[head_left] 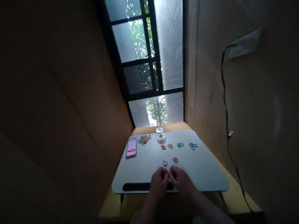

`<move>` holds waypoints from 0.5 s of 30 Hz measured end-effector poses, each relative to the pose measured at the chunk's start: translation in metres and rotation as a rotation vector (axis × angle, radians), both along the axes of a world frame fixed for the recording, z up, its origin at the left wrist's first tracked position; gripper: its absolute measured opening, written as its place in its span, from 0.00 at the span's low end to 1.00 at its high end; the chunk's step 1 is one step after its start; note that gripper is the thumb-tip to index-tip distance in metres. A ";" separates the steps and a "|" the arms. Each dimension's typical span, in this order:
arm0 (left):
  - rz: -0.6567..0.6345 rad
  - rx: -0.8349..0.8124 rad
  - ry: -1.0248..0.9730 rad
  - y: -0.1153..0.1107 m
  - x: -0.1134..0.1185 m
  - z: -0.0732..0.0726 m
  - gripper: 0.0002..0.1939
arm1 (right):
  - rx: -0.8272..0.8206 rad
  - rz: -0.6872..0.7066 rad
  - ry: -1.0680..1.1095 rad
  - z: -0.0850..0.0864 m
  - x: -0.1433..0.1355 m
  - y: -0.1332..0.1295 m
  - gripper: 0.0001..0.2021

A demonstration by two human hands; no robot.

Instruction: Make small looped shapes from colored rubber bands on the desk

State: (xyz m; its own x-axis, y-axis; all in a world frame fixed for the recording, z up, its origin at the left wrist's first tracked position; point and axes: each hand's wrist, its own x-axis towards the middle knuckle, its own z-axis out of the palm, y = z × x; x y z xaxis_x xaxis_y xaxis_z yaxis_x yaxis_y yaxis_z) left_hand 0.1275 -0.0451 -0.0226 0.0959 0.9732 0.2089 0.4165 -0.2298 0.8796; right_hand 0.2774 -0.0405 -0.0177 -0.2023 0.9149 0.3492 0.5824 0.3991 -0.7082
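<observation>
My left hand [159, 180] and my right hand [181, 179] meet above the front of a white lap table [140, 169]. Their fingertips pinch a small pinkish item [169, 173] between them, too small to make out fully. Just beyond the hands lies one dark purple band [165, 163], with a pink cluster of bands [175, 160] to its right. Farther back, separate groups run left to right: red bands [163, 147], yellow bands [170, 146], green bands [180, 145] and blue bands [193, 146]. A mixed-colour pile [144, 139] sits at the back left.
A phone [131, 147] lies on the table's left side. At the back stands a clear round container [160, 136]. A dark slot [136, 186] runs along the front edge. Walls flank both sides, a cable [226, 109] hangs at right, and a window is behind.
</observation>
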 end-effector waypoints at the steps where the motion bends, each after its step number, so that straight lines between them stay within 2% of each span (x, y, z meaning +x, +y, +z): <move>1: 0.000 0.003 -0.004 0.000 0.000 0.000 0.07 | -0.001 -0.001 0.001 0.000 0.000 0.000 0.08; 15: -0.014 0.035 0.055 -0.008 0.000 0.005 0.09 | 0.009 -0.025 -0.032 -0.005 -0.002 -0.002 0.09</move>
State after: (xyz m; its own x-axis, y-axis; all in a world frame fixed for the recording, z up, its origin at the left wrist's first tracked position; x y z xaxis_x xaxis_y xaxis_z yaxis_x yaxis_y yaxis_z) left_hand 0.1272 -0.0533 -0.0180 0.1220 0.9638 0.2372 0.4605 -0.2667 0.8466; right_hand 0.2757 -0.0421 -0.0230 -0.1911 0.9166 0.3512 0.6147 0.3907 -0.6852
